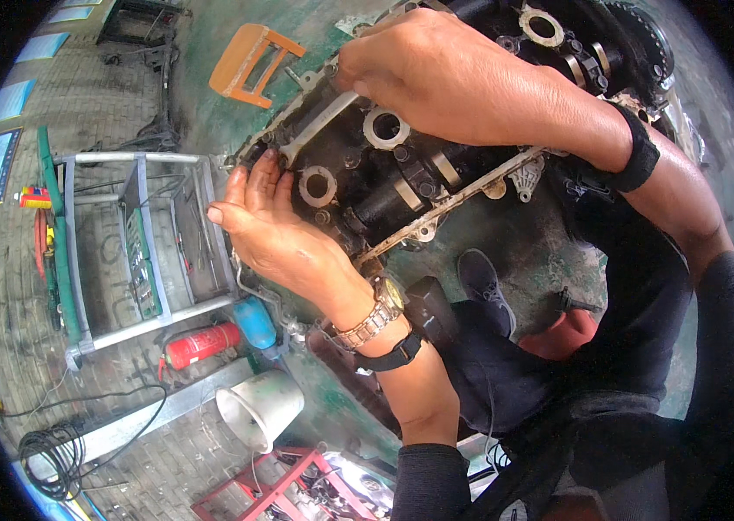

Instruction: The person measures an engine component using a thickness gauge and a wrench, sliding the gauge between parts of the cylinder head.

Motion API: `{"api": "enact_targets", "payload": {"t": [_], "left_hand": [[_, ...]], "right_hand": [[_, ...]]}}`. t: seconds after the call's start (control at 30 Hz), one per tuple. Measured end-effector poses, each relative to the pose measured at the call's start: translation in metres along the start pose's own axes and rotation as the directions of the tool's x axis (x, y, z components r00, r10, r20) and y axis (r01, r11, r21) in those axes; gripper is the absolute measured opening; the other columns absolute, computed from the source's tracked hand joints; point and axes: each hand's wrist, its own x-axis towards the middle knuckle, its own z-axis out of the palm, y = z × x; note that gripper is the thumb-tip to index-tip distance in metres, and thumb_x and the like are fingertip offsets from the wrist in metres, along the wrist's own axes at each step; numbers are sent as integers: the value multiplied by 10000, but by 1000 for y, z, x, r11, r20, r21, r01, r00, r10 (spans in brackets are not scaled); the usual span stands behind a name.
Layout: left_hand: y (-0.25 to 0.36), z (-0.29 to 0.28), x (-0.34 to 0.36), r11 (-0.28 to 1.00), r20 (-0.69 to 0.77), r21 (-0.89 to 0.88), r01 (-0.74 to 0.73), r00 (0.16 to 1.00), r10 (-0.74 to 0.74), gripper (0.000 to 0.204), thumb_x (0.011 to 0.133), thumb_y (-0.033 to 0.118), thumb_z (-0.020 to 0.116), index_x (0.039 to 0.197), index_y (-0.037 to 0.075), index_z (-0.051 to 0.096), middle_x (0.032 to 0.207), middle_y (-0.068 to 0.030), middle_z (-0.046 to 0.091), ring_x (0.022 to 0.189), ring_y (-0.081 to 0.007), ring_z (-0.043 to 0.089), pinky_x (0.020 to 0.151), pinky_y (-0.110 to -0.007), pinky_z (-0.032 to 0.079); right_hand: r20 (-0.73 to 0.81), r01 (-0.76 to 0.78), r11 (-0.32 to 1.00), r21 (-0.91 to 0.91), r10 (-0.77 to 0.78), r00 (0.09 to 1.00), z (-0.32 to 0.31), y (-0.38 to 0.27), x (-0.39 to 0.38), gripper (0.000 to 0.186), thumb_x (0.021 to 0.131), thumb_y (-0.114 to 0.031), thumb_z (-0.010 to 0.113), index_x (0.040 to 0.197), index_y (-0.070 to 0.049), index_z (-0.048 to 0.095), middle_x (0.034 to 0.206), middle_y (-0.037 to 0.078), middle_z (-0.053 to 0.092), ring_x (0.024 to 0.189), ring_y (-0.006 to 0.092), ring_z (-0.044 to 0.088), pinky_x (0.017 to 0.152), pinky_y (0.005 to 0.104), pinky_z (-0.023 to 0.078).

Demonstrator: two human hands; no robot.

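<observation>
An engine cylinder head [395, 196], dark with oil, with a camshaft and round pale-rimmed tube openings, lies below my hands. My right hand [423, 78] is closed round one end of a steel wrench [325, 123], which slants down to the left. The wrench's other end sits low at the left end of the engine, beside my left fingertips. My left hand [284, 234] reaches over that end with its thumb apart and its fingers extended, the tips at the wrench's head. Whatever lies under the wrench's head is hidden by the fingers.
A wooden stool [250, 65] stands beyond the engine. To the left are a metal rack [158, 328] with tools, a red fire extinguisher [202, 346], a blue container [254, 323], a white bucket [284, 404] and coiled black cable [50, 456]. A red metal frame [276, 491] is at the bottom.
</observation>
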Motion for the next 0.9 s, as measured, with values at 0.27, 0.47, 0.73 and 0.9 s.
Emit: {"api": "enact_targets", "payload": {"t": [0.27, 0.47, 0.73, 0.9], "left_hand": [[-3, -4, 6, 1000, 12, 5, 8, 1000, -8, 832, 1044, 652, 318, 1265, -125, 516, 1103, -275, 674, 1050, -323, 651, 935, -415, 504], [-8, -9, 7, 998, 32, 51, -33, 999, 31, 817, 1062, 627, 277, 1262, -128, 518, 1091, -262, 678, 1035, -298, 658, 915, -393, 520], [-8, -10, 7, 1000, 25, 15, 23, 999, -24, 795, 1074, 605, 269, 1272, -125, 513, 1095, -262, 674, 1040, -294, 660, 931, -393, 525], [-16, -11, 15, 995, 35, -83, 60, 998, -57, 780, 1074, 598, 290, 1269, -124, 513, 1100, -261, 670, 1043, -297, 658, 941, -401, 522]], "right_hand": [[-90, 114, 975, -190, -133, 987, 11, -9, -16, 97, 877, -48, 645, 958, 3, 660, 792, 201, 663, 789, 409, 665, 696, 452, 534], [70, 167, 924, -343, -152, 986, 7, -28, -27, 156, 786, -77, 693, 876, 1, 593, 705, 152, 610, 698, 369, 667, 612, 437, 532], [196, 289, 887, -360, -231, 953, 16, -46, -46, 429, 700, -118, 687, 1053, 113, 610, 715, 130, 627, 610, 283, 675, 490, 377, 509], [184, 354, 847, -396, -305, 934, 29, -54, -53, 432, 674, -157, 683, 993, 125, 608, 667, 111, 593, 555, 208, 625, 422, 341, 475]]}}
